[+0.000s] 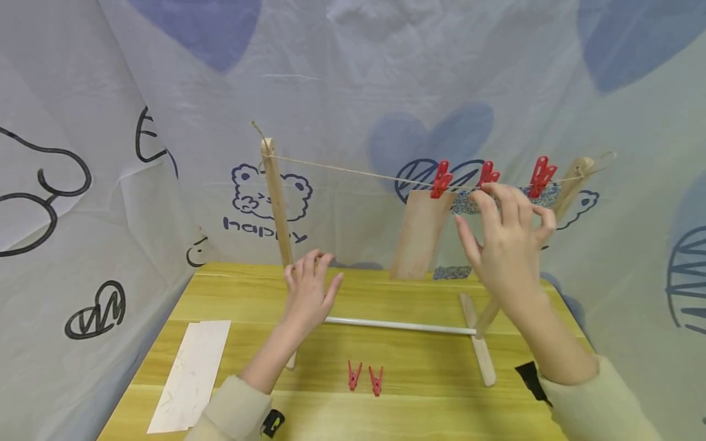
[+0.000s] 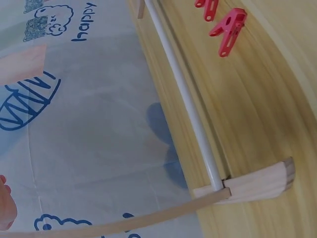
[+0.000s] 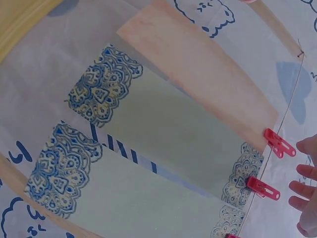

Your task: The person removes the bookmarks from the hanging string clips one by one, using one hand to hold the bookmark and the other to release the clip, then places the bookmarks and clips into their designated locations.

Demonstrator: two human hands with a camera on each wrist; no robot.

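Note:
Three red clothespins (image 1: 441,179) grip a thin string (image 1: 353,171) stretched between two wooden posts. From it hang a pinkish paper strip (image 3: 203,79) and two pale strips with blue lace patterns, one in the middle (image 3: 173,129) and one lower (image 3: 133,191). My right hand (image 1: 510,239) is raised before the patterned strips, fingers spread and bent. In the right wrist view it stands just apart from the middle clothespin (image 3: 263,188), holding nothing. Low beside the left post (image 1: 278,211), my left hand (image 1: 309,291) has loosely bent fingers and no object in them.
Two loose red clothespins (image 1: 376,381) lie on the yellow wooden table (image 1: 430,410). Pale paper strips (image 1: 190,373) lie at the table's left. A white rod (image 1: 402,324) joins the stand's wooden feet. Behind hangs a printed cloth (image 1: 342,73).

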